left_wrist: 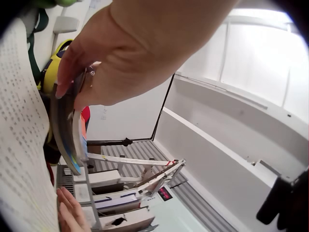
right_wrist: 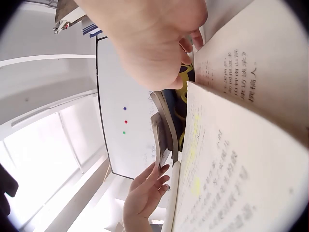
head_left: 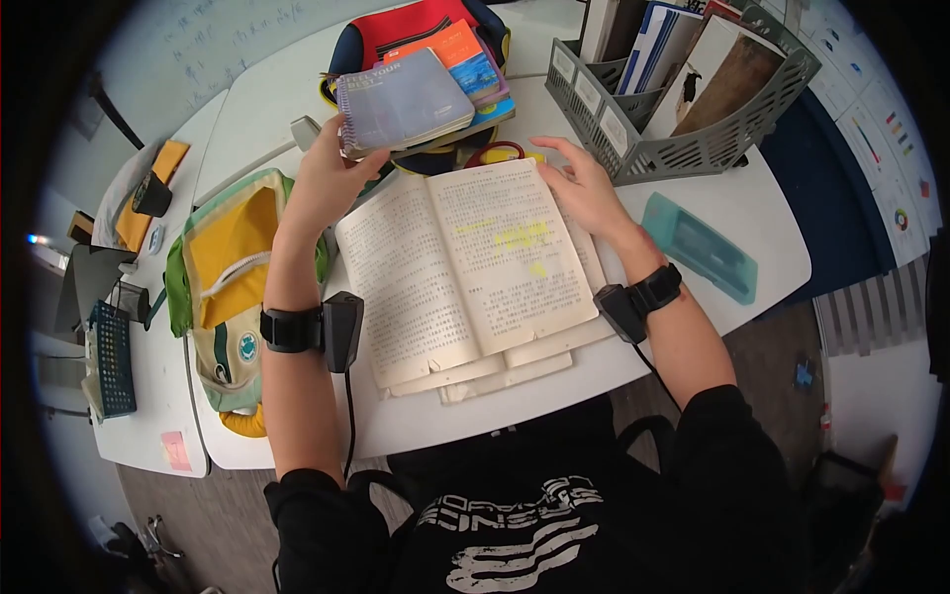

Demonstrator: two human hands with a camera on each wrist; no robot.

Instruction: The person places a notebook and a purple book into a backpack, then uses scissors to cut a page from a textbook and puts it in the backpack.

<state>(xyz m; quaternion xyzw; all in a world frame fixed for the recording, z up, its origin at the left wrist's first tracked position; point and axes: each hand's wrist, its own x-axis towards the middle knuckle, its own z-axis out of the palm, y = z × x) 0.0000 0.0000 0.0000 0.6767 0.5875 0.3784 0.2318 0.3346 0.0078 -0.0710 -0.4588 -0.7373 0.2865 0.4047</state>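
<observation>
My left hand (head_left: 330,176) pinches the left edge of a grey-purple spiral notebook (head_left: 408,99), thumb and fingers on opposite faces in the left wrist view. This notebook overlaps an orange-covered book (head_left: 450,51) and other books on a red and navy bag (head_left: 401,30). Below them lies an open book (head_left: 515,267) with yellow highlighting on its right page, over further loose pages. Beside that page's upper right corner is my right hand (head_left: 591,198), its fingers loosely bent and holding nothing, right at the paper's edge in the right wrist view.
A grey file rack (head_left: 643,158) with books and folders stands at the back right. In front of it lies a teal pencil case (head_left: 701,247). At left rests a yellow and green bag (head_left: 233,267). Red scissors handles (head_left: 495,151) show behind the open book.
</observation>
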